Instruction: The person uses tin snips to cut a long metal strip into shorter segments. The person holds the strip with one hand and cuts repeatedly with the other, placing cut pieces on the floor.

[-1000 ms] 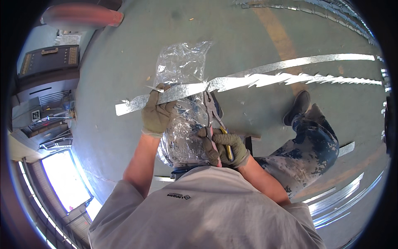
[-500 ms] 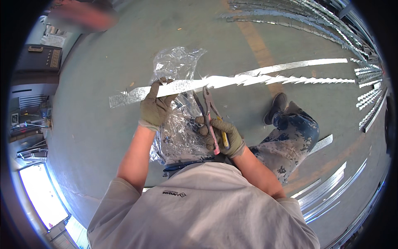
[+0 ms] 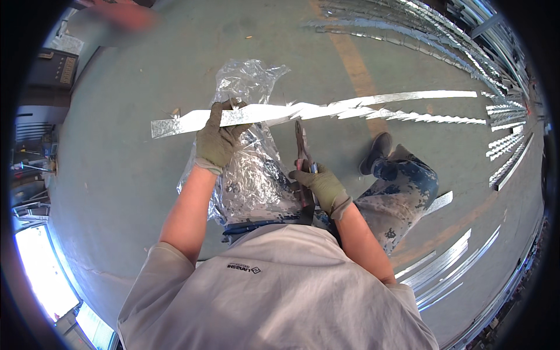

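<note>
In my gloved left hand point(image 3: 217, 141) is a long, shiny metal strip point(image 3: 269, 112), pinched between thumb and fingers. Its left end is flat and plain, while slanted cuts with pointed tabs run along its right part, which reaches far to the right. My gloved right hand point(image 3: 324, 186) is closed around a pair of pliers point(image 3: 300, 139) with coloured handles. The jaws point up and sit just below the strip, apart from it. Their handles are partly hidden by my fingers. Clear plastic film point(image 3: 251, 166) covers my lap and shows above the strip as well.
A second plain metal strip point(image 3: 431, 95) lies behind the held one. Several notched strips point(image 3: 506, 143) rest at the right, and long ones point(image 3: 402, 32) at the far right. Flat strips point(image 3: 438, 262) lie on the floor near my bent leg point(image 3: 402, 181). Dark cabinets point(image 3: 55, 73) stand left.
My right hand has drawn the pliers down and slightly right, off the strip's lower edge, and the handles have come closer together. My left hand still grips the strip.
</note>
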